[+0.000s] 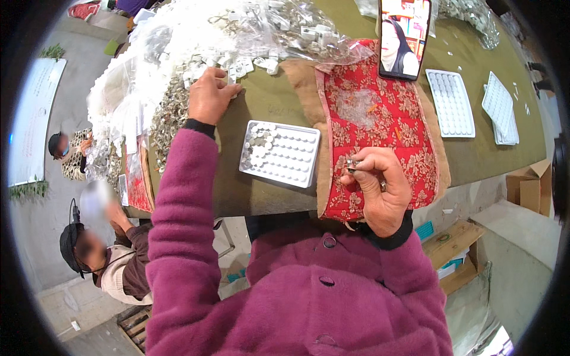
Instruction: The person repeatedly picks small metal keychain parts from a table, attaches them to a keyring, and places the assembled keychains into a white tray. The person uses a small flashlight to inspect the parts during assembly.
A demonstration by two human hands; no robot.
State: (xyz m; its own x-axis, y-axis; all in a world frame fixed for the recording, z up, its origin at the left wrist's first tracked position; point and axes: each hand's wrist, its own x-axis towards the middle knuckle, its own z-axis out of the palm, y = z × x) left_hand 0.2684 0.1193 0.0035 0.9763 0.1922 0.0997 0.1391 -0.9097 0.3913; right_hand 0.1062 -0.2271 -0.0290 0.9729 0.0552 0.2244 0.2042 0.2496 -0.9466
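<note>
My left hand is at the near edge of a heap of small white plastic parts, its thumb and forefinger apart and nothing visible between them. Beside that wrist lies a pile of small metal clip-like parts. Over a red flowered cloth, my right hand pinches a small shiny metal part between thumb and fingertips; its exact kind is too small to make out. Between the hands sits a white tray with rows of round cups, its left portion holding several loose white caps.
A phone stands upright at the cloth's far end. Further white trays lie to the right. Clear plastic bags of parts fill the back. Another person sits at the left; a cardboard box is at the right.
</note>
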